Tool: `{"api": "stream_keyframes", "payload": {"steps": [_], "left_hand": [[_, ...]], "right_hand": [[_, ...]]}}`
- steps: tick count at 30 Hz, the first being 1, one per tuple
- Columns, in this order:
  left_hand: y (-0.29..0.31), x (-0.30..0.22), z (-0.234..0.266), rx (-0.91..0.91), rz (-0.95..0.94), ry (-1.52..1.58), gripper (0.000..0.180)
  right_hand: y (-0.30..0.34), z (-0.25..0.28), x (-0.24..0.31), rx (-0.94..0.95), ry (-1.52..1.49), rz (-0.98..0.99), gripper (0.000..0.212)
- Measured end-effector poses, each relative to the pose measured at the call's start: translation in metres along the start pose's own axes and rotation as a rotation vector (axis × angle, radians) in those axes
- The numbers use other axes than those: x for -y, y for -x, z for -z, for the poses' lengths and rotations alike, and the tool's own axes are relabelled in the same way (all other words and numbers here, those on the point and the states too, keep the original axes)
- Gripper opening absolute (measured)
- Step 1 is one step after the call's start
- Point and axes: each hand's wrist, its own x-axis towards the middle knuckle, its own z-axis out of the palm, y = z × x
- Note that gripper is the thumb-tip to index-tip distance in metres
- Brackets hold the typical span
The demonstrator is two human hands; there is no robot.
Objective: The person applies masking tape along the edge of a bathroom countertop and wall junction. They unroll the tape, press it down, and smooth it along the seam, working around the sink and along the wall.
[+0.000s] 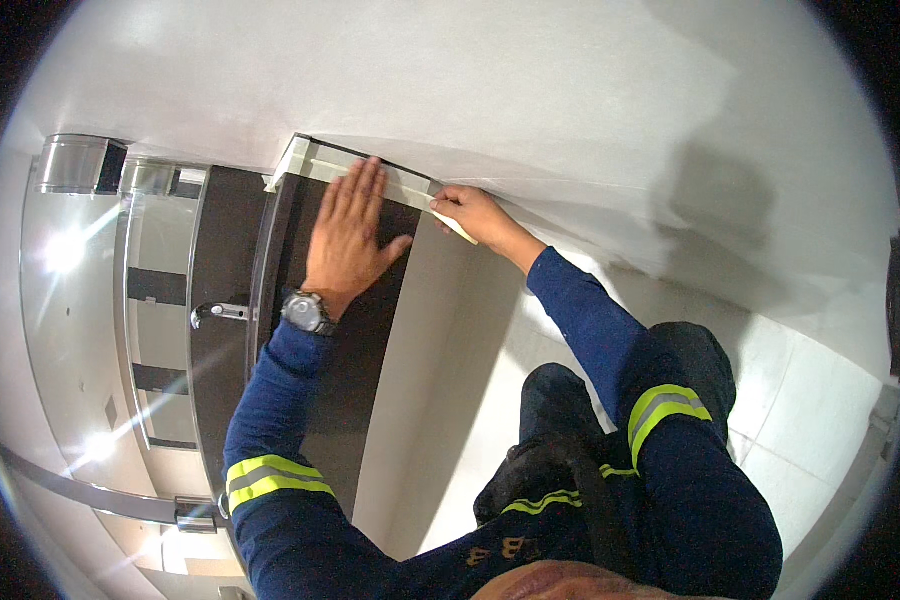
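My left hand point(355, 230), with a watch point(308, 312) at its wrist, lies flat with fingers stretched out. Its fingertips press on a pale strip of masking tape point(410, 184) running along the edge of a dark brown panel point(345, 330) beside the white wall point(530, 110). At the right end of this strip, my right hand point(473, 214) is closed, pinching the tape between thumb and fingers. A loose pale tail of it sticks out below that hand. What the curled fingers cover is hidden.
A dark door point(220, 240) with a metal lever handle point(220, 313) stands on the left. Farther left are shiny metal fittings point(75, 165) and bright lights. Light floor tiles point(805, 400) extend at lower right. My shadow point(720, 195) falls on the wall.
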Motion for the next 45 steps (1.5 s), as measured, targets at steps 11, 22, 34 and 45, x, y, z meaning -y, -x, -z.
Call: {"api": "stream_keyframes", "payload": {"steps": [11, 22, 34, 45], "left_hand": [[0.000, -0.018, -0.010, 0.030, -0.025, 0.019, 0.105], [0.005, -0.037, -0.030, 0.100, -0.074, -0.056, 0.098], [-0.004, -0.057, -0.043, 0.135, -0.034, -0.297, 0.061], [-0.028, -0.070, 0.002, 0.147, 0.005, 0.304, 0.074]], "right_hand": [[0.001, -0.006, 0.004, -0.027, -0.032, 0.032, 0.033], [-0.015, -0.019, -0.012, 0.076, -0.429, -0.107, 0.025], [-0.006, -0.040, -0.090, -0.063, -0.641, -0.412, 0.019], [0.069, 0.021, -0.038, 0.006, 0.229, -0.328, 0.033]]}}
